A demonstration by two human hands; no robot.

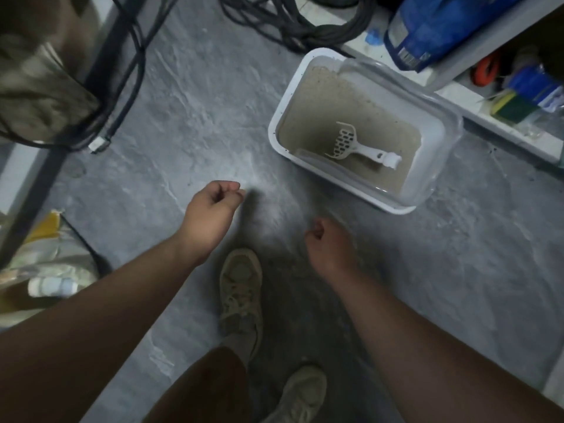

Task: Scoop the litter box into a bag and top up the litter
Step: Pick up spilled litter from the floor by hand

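Note:
A white litter box [439,166] stands on the grey floor at the upper right, filled with beige litter [329,111]. A white slotted scoop [360,148] lies on the litter near the front of the box. My left hand [212,209] hangs over the floor to the left of the box, its fingers curled and holding nothing. My right hand [328,245] hangs below the box's near corner, fingers also curled and empty. A blue litter bag [433,29] lies on the low shelf behind the box.
Black cables [293,22] coil on the floor at the top. A shelf [518,96] with bottles and sponges runs along the right. A bag with a white bottle [52,286] sits at the left edge. My two shoes [241,300] stand below.

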